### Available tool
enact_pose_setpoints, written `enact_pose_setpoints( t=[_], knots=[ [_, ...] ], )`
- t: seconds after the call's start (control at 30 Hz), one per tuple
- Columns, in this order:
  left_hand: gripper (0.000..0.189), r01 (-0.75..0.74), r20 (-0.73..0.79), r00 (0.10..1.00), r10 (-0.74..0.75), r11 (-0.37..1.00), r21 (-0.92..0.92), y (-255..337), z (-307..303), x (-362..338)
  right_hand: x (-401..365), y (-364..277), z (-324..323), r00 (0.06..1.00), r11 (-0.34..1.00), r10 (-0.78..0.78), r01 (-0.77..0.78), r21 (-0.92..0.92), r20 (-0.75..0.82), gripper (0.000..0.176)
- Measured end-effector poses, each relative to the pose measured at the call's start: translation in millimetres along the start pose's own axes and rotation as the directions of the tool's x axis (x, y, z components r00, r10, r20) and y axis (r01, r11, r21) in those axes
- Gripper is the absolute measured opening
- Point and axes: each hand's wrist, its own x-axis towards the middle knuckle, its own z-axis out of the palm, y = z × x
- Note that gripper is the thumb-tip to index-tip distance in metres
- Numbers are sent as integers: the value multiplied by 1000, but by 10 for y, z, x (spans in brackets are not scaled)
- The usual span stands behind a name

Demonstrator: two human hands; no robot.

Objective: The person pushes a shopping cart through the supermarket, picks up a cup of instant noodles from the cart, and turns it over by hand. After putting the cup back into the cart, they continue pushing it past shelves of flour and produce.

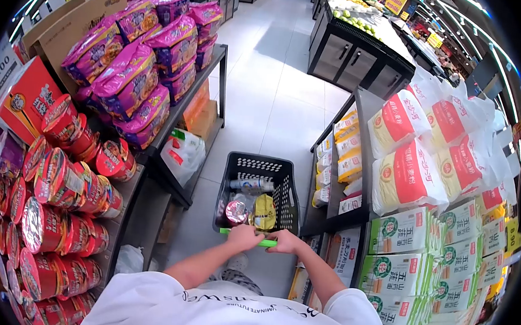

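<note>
In the head view, both hands are on the green handle of a shopping basket. The left hand [243,238] has its fingers curled over the left part of the green handle [266,243], closed on it; the fingertips are turned under and hidden. The right hand [287,243] grips nearer the right end, its fingers bent around the bar, and how tightly they press I cannot tell. A short stretch of green shows between the two hands, which are near each other but apart.

The black basket [295,195] is in front of the person, over the tiled aisle floor [269,118] and between two shelves. Its walls are pierced with rows of holes. Inside, a bottle [251,185] lies crosswise toward the far side. Nearer the hands are a round-topped pink and silver tub [236,211] on the left and a yellow package [263,212] just beside it on the right.

On the left shelf, red tubs [60,175] are stacked on their sides, and purple packs [127,81] are piled in front of a cardboard box [80,23]. A white plastic bag [183,156] sits lower down. To the right are red-and-white bags [408,173] and green-and-white packets [393,271]. Farther ahead, a counter [340,53] carries green produce [355,23].
</note>
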Motion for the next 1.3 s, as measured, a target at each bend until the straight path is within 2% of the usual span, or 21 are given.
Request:
enact_pose_setpoints(
  t=[0.17,0.2,0.23,0.37,0.43,0.53,0.63,0.7,0.77,0.87,0.9,0.97,1.03,1.07,1.1,1.17,1.2,1.3],
  knots=[
    [37,31,-21,999,-32,998,-54,44,-77,81,62,-87,-204,998,999,-21,19,40,61,51],
    [46,12,5,1000,-12,998,-58,62,-135,83,66,-97,-226,999,999,-27,25,47,41,50],
    [46,13,24,1000,-11,997,-74,87,-191,83,66,-153,-291,998,997,-11,6,72,62,49],
    [43,-12,-58,998,4,991,-136,35,-119,140,125,-149,-361,997,996,-2,-4,92,74,45],
    [42,-46,-19,999,44,992,-113,9,-92,161,120,-124,-335,997,990,5,-16,144,74,44],
    [40,-155,-9,988,156,973,-170,-36,-75,136,116,-100,-287,997,991,76,-79,112,29,45],
    [40,-194,63,975,212,957,-215,-84,-78,120,74,-137,-246,988,985,155,-154,79,-18,48],
    [37,-248,98,953,287,924,-292,-153,-68,147,64,-232,-287,972,971,233,-232,53,-26,49],
    [34,-282,149,925,350,894,-349,-245,-128,189,89,-247,-313,974,974,222,-220,48,-40,49],
    [33,-250,60,940,334,802,-543,-591,74,351,127,-254,-325,976,975,216,-214,58,-35,49],
    [34,-210,99,944,315,803,-558,-703,71,399,136,-252,-345,975,975,218,-216,57,-30,49],
    [35,-122,175,946,272,802,-584,-1031,52,473,147,-294,-366,960,960,278,-278,33,2,48],
    [36,-160,187,943,274,869,-468,-1303,98,533,162,-300,-359,957,955,290,-290,58,-2,48],
    [36,-22,288,934,210,841,-541,-1415,107,578,164,-319,-360,950,948,312,-312,61,9,48],
    [36,94,391,911,131,857,-506,-1458,30,631,188,-324,-377,957,952,289,-291,90,37,48],
    [34,-30,222,960,171,850,-525,-1645,166,691,241,-316,-412,967,956,238,-249,158,86,48],
    [35,30,262,956,133,842,-539,-1658,116,779,283,-294,-449,932,922,266,-320,219,244,58],
    [35,235,265,962,-74,718,-655,-1749,333,1067,476,-136,-463,882,865,61,-280,416,467,76]
  ],
)
